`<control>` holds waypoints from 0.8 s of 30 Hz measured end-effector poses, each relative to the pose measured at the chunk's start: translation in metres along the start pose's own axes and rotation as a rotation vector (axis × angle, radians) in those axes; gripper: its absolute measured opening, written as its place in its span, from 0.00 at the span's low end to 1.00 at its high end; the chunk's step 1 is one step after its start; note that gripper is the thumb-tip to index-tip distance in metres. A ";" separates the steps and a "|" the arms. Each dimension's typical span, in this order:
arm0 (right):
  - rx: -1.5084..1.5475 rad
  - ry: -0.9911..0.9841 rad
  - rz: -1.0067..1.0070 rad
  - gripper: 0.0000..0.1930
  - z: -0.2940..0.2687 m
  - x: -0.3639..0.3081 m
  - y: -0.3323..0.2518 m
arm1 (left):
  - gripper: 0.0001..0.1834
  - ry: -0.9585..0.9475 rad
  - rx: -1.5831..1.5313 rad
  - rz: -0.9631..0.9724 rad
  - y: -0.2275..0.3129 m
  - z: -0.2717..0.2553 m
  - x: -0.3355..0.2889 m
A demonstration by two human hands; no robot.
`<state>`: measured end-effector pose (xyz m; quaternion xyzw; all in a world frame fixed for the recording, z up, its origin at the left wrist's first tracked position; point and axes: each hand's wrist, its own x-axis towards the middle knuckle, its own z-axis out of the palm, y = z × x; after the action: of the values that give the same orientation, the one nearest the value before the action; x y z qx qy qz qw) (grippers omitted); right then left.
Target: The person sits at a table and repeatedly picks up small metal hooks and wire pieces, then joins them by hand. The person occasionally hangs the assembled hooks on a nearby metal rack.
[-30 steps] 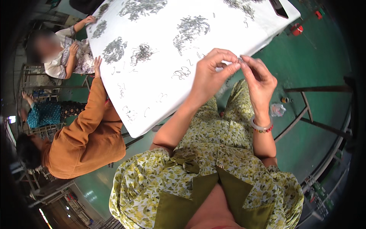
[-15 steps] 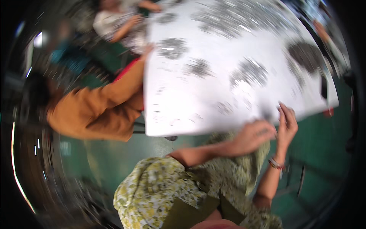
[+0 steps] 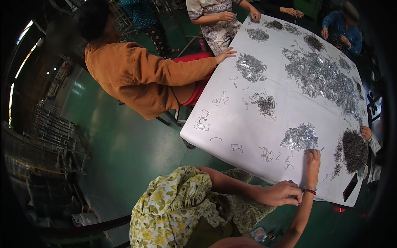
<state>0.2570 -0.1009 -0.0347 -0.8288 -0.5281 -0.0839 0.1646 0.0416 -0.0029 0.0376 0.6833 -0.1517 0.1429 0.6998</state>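
Note:
My right hand (image 3: 313,162) reaches over the white table (image 3: 248,140), fingertips pressed together at the near edge of a heap of small, shiny, clear pieces (image 3: 298,137). Whether a piece is between them is too small to see. At the table's near edge, my left hand (image 3: 283,193) is curled in a pinch beside my right wrist; its contents cannot be made out. Thin bent wire hooks (image 3: 266,154) lie between my hands and the left side. A tangle of dark hooks (image 3: 264,104) sits beyond, and a large dark heap (image 3: 354,151) is right of my right hand.
A co-worker in an orange jacket (image 3: 136,78) sits at the left edge, a hand on the table. Other people work along the far and right sides. A wide spread of shiny pieces (image 3: 322,76) covers the far middle. A black phone-like slab (image 3: 350,187) lies at the near right corner.
The view has turned and sharpened from a blur. My right hand has moved from near my left hand out to the shiny heap; my left hand stays by the table's near edge.

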 end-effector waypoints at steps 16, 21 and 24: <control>0.380 0.080 0.485 0.12 0.029 -0.027 0.038 | 0.06 -0.001 -0.025 0.009 0.007 0.003 -0.002; 0.899 0.249 0.717 0.16 -0.005 -0.035 0.022 | 0.06 -0.003 -0.034 -0.029 0.013 0.002 -0.003; 0.633 0.177 0.734 0.12 -0.002 -0.028 0.029 | 0.06 0.020 -0.044 -0.035 0.013 0.001 -0.001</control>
<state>0.2715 -0.1364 -0.0472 -0.8592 -0.1847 0.0743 0.4714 0.0356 -0.0038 0.0491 0.6688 -0.1357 0.1343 0.7185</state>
